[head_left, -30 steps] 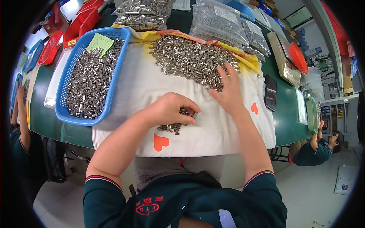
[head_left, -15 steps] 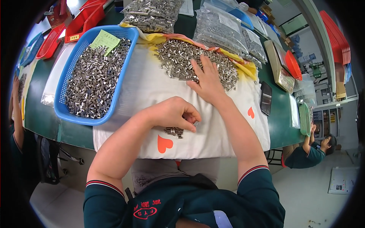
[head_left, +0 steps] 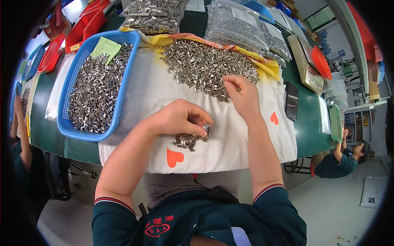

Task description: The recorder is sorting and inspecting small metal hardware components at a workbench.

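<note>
Since the last frame, right hand (head_left: pixel 245 96) is off the middle of the pile (head_left: pixel 209 65) and at its near right edge; its spread fingers are now curled in. Left hand (head_left: pixel 177 117) is roughly where it was, over the small heap (head_left: pixel 186 142).

Right fingers: bunched narrow, thumb near the index tip. Can't tell if a piece is pinched in there. Main pile lies just beyond and left of those fingertips.

Left fingers: thumb and index nearly together on one metal cylinder (head_left: pixel 206 126), its bright end poking out past the tips. Small heap sits right below them on the white cloth (head_left: pixel 230 141); more cylinders fill the blue basket (head_left: pixel 84 135), well left of the left fingers.

Handling, my read: short, stiff, light each, hard to damage. Smooth shiny sides, so likely slick and keen to roll; cloth should damp that a bit. Best hold is across the barrel, thumb pad against index pad, near mid-length. Pinching by the rim probably twists it out. In the pile they lie at all angles, so loose ones at the edge look easiest to grab.
</note>
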{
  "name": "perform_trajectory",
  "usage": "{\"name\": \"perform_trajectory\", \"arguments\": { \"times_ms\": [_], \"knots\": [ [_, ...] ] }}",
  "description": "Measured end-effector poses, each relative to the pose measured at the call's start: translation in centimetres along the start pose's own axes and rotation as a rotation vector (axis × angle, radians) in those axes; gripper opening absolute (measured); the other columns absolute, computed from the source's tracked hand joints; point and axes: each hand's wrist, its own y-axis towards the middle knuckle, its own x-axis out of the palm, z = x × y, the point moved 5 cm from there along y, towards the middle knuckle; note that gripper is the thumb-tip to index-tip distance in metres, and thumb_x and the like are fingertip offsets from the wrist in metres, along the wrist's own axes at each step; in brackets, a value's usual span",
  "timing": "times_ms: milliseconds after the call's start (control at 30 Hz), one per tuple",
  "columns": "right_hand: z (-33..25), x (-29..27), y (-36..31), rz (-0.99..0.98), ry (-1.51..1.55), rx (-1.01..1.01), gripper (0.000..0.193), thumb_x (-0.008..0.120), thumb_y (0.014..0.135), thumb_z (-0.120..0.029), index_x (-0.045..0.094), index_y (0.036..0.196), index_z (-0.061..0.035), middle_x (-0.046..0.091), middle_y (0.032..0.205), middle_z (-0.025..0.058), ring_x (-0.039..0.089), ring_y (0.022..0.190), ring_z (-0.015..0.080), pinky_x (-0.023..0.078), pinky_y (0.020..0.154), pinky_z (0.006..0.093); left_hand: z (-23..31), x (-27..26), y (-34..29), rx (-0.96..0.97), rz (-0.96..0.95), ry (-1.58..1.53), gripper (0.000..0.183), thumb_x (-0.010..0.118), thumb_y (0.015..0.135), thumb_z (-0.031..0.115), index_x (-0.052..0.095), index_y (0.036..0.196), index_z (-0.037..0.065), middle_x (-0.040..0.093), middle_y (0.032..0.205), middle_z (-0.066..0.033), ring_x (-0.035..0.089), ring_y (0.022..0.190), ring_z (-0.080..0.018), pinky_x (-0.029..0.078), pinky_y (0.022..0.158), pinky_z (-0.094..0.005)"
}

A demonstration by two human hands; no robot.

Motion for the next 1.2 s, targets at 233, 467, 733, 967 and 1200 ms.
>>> {"name": "perform_trajectory", "arguments": {
  "times_ms": [233, 467, 733, 967, 1200],
  "knots": [
    [0.0, 1.2, -2.5, -0.173, -0.473, -0.143, 0.008, 0.059, 0.073, -0.01, 0.061, 0.078, -0.0038, 0.058, 0.074, 0.0081, 0.055, 0.077, 0.024, 0.042, 0.072, 0.0337, -0.9, -0.3, 0.8, -0.011, 0.069, -0.104, 0.028, 0.072, 0.068, 0.003, 0.063, 0.095, 0.001, 0.059, 0.078, 0.0012, 0.053, 0.071, -0.0044, 0.045, 0.066, -0.0191],
    [-0.9, 1.3, -2.5, -0.13, -0.245, -0.115, 0.004, 0.06, 0.072, -0.006, 0.06, 0.075, -0.0033, 0.058, 0.072, 0.0079, 0.056, 0.071, 0.0223, 0.045, 0.064, 0.0325, -1.4, -1.3, 1.3, 0.041, 0.261, -0.375, 0.032, 0.067, 0.071, -0.004, 0.058, 0.101, -0.002, 0.06, 0.086, -0.0011, 0.055, 0.076, -0.0047, 0.046, 0.067, -0.018],
    [-2.2, 1.7, -3.3, -0.223, 0.24, -0.088, 0.012, 0.062, 0.069, 0.001, 0.061, 0.081, -0.0016, 0.06, 0.078, 0.0053, 0.057, 0.072, 0.0144, 0.045, 0.064, 0.0258, -1.6, -1.3, 1.3, 0.009, 0.294, -0.407, 0.034, 0.066, 0.071, -0.005, 0.057, 0.103, -0.003, 0.059, 0.084, -0.0016, 0.055, 0.074, -0.0049, 0.047, 0.067, -0.0183],
    [-3.5, 2.3, -4.2, -0.038, -0.141, -0.348, 0.008, 0.061, 0.069, -0.003, 0.06, 0.077, -0.004, 0.059, 0.074, 0.0065, 0.057, 0.071, 0.0237, 0.046, 0.062, 0.0304, -1.7, -0.9, 1.3, -0.03, 0.41, -0.257, 0.032, 0.067, 0.071, -0.004, 0.059, 0.102, -0.002, 0.06, 0.08, -0.001, 0.055, 0.072, -0.0048, 0.047, 0.064, -0.0181],
    [-2.1, 1.8, -3.3, -0.301, 0.214, -0.054, 0.013, 0.065, 0.068, -0.002, 0.062, 0.081, -0.0025, 0.061, 0.074, 0.0051, 0.057, 0.068, 0.015, 0.045, 0.062, 0.0249, -1.7, -1.0, 0.8, -0.017, 0.362, -0.279, 0.032, 0.071, 0.07, 0.005, 0.061, 0.1, -0.001, 0.06, 0.076, -0.0008, 0.053, 0.069, -0.0051, 0.046, 0.062, -0.0197]
  ]
}}
